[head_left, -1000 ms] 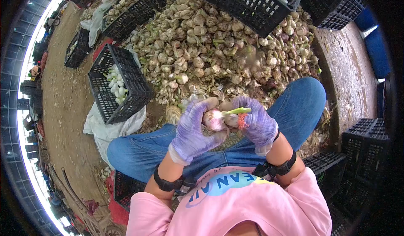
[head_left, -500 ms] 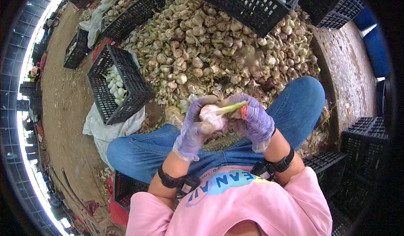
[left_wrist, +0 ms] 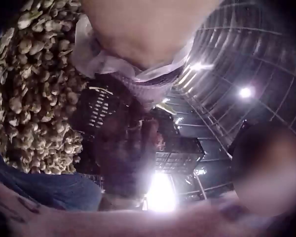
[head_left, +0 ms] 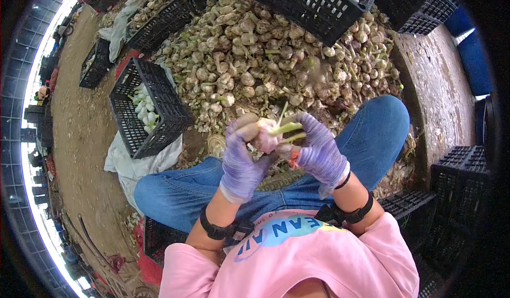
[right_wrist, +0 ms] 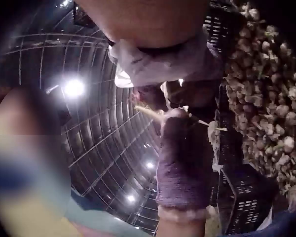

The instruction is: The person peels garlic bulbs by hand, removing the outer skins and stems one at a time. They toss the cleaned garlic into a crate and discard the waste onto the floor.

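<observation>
A pinkish-white garlic bulb [head_left: 265,137] with a green stem is held above the person's lap in the head view. The gloved left hand [head_left: 240,162] grips the bulb from its left side, fingers and thumb curled round it. On the other side the gloved right hand [head_left: 319,154], with something orange-red at a finger, pinches at the stem and peeled strips, its fingers curled. In the right wrist view a pale stalk [right_wrist: 149,113] sticks out near the fingers. The left wrist view is dark around the hand.
A large heap of garlic [head_left: 265,59] lies beyond the knees. A black crate [head_left: 172,118] with white peeled bulbs [head_left: 144,106] stands to the left on white sheeting [head_left: 130,162]. Another black crate [head_left: 319,11] is at the top, and stacked crates [head_left: 459,178] stand at the right.
The bulb has turned between the hands and its stem strips now spread apart. The left hand has moved its fingers to the bulb's upper side; the right hand has shifted slightly left and down.
</observation>
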Available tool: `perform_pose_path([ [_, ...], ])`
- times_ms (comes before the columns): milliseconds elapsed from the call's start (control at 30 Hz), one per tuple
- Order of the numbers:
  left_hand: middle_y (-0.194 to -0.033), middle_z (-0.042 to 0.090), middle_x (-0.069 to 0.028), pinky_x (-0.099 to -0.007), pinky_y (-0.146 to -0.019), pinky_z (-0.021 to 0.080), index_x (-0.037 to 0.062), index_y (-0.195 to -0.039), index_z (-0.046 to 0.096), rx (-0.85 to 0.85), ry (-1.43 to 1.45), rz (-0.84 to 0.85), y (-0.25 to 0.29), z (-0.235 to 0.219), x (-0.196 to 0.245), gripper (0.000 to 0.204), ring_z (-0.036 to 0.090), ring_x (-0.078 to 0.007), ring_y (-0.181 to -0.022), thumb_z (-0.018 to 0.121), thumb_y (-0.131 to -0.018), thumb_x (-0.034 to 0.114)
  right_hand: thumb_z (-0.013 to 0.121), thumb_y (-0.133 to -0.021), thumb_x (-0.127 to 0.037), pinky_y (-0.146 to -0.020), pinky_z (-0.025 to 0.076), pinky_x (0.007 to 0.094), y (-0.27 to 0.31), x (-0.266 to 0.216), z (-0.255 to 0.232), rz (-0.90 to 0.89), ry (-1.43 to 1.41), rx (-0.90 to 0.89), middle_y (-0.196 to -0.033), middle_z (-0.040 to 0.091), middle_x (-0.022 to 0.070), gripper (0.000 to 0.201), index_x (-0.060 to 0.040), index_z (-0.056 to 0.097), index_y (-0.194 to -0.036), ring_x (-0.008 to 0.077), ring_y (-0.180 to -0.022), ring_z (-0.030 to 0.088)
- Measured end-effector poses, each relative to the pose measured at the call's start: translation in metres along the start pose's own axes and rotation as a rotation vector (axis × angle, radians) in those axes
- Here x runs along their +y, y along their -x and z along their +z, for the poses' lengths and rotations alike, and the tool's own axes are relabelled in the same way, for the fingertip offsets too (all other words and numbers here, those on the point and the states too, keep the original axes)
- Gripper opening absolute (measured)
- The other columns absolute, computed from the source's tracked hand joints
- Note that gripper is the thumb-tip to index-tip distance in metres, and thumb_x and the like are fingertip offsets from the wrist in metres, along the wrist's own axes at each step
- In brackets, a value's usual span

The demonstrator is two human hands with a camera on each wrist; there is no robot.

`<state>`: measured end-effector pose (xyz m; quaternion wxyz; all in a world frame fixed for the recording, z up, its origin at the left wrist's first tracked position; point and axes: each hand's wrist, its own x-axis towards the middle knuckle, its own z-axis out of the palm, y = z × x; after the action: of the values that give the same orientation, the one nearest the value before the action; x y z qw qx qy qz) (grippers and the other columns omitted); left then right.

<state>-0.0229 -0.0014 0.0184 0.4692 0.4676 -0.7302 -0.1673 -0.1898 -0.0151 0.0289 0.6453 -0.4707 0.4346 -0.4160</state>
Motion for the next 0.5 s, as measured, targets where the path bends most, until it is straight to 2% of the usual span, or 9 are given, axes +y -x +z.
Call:
perform_pose_path([
  [100, -0.111, 0.048, -0.0136, -0.0357, -0.083, 0.045, 0.0076, -0.107, 0.041, -0.013, -0.082, 0.069, 0.002, -0.001, 0.000, 0.068, 0.052, -0.0296, -0.099, 0.084, -0.054, 0.010, 0.072, -0.074, -0.018, -0.064, 0.047, 0.0244, -0.002, 0.006, -0.006, -0.105, 0.219, -0.009, -0.087, 0.058, 0.0033, 0.033, -0.0010, 0.055, -0.096, 0.0082, -0.075, 0.054],
  [167, -0.111, 0.048, -0.0121, -0.0348, -0.084, 0.045, 0.0072, -0.109, 0.041, -0.019, -0.074, 0.031, -0.001, -0.004, 0.005, 0.070, 0.053, -0.0269, -0.099, 0.084, -0.055, 0.012, 0.070, -0.076, -0.016, -0.066, 0.047, 0.0243, -0.003, 0.004, -0.014, 0.167, -0.265, -0.207, -0.086, 0.060, 0.0039, 0.029, -0.0009, 0.056, -0.096, 0.0088, -0.075, 0.055],
  [200, -0.111, 0.049, -0.0107, -0.0343, -0.086, 0.045, 0.0073, -0.111, 0.040, -0.079, 0.160, -0.150, -0.001, -0.008, 0.007, 0.071, 0.052, -0.0249, -0.101, 0.084, -0.055, 0.012, 0.066, -0.079, -0.014, -0.065, 0.048, 0.0240, -0.003, 0.012, -0.013, 0.058, -0.399, -0.171, -0.086, 0.061, 0.0044, 0.025, -0.0001, 0.056, -0.097, 0.0087, -0.075, 0.056],
  [233, -0.110, 0.049, -0.0092, -0.0338, -0.087, 0.044, 0.0074, -0.112, 0.040, -0.137, 0.393, -0.332, -0.002, -0.011, 0.009, 0.072, 0.052, -0.0230, -0.103, 0.084, -0.055, 0.011, 0.066, -0.079, -0.014, -0.065, 0.048, 0.0240, -0.005, 0.014, -0.015, 0.059, -0.398, -0.173, -0.086, 0.061, 0.0044, 0.025, -0.0001, 0.056, -0.097, 0.0087, -0.075, 0.056],
  [267, -0.114, 0.049, -0.0100, -0.0345, -0.089, 0.044, 0.0061, -0.113, 0.042, -0.098, 0.711, -0.556, -0.002, -0.012, 0.014, 0.071, 0.052, -0.0231, -0.103, 0.082, -0.059, 0.029, 0.065, -0.079, -0.013, -0.065, 0.048, 0.0238, -0.006, 0.015, -0.020, 0.107, -0.329, -0.157, -0.086, 0.061, 0.0048, 0.024, 0.0003, 0.056, -0.097, 0.0090, -0.075, 0.056],
  [300, -0.114, 0.049, -0.0100, -0.0345, -0.089, 0.044, 0.0061, -0.113, 0.042, -0.097, 0.710, -0.557, 0.000, -0.012, 0.010, 0.071, 0.052, -0.0231, -0.103, 0.082, -0.059, 0.029, 0.064, -0.080, -0.012, -0.065, 0.048, 0.0236, -0.007, 0.016, -0.022, 0.153, -0.261, -0.141, -0.087, 0.061, 0.0053, 0.023, 0.0007, 0.056, -0.098, 0.0093, -0.074, 0.057],
  [367, -0.115, 0.050, -0.0097, -0.0348, -0.089, 0.044, 0.0072, -0.119, 0.042, -0.107, 1.084, -0.766, 0.004, -0.011, -0.001, 0.073, 0.052, -0.0230, -0.103, 0.080, -0.058, 0.020, 0.063, -0.080, -0.012, -0.064, 0.048, 0.0236, -0.006, 0.010, -0.017, 0.133, -0.261, -0.175, -0.085, 0.061, 0.0055, 0.023, 0.0006, 0.056, -0.097, 0.0096, -0.073, 0.057],
  [400, -0.115, 0.052, -0.0098, -0.0337, -0.086, 0.045, 0.0090, -0.125, 0.040, -0.092, 1.182, -0.779, 0.000, -0.011, 0.003, 0.075, 0.054, -0.0222, -0.102, 0.077, -0.060, 0.014, 0.063, -0.080, -0.012, -0.063, 0.048, 0.0236, -0.005, 0.011, -0.014, 0.121, -0.287, -0.125, -0.083, 0.061, 0.0053, 0.022, 0.0007, 0.057, -0.096, 0.0094, -0.071, 0.056],
  [500, -0.112, 0.054, -0.0084, -0.0307, -0.084, 0.046, 0.0086, -0.128, 0.040, -0.182, 0.952, -0.781, 0.009, -0.010, -0.007, 0.077, 0.055, -0.0205, -0.100, 0.078, -0.061, 0.018, 0.062, -0.081, -0.012, -0.061, 0.047, 0.0236, 0.000, 0.004, -0.011, 0.084, -0.240, -0.109, -0.080, 0.060, 0.0046, 0.020, 0.0009, 0.056, -0.095, 0.0091, -0.068, 0.055],
])
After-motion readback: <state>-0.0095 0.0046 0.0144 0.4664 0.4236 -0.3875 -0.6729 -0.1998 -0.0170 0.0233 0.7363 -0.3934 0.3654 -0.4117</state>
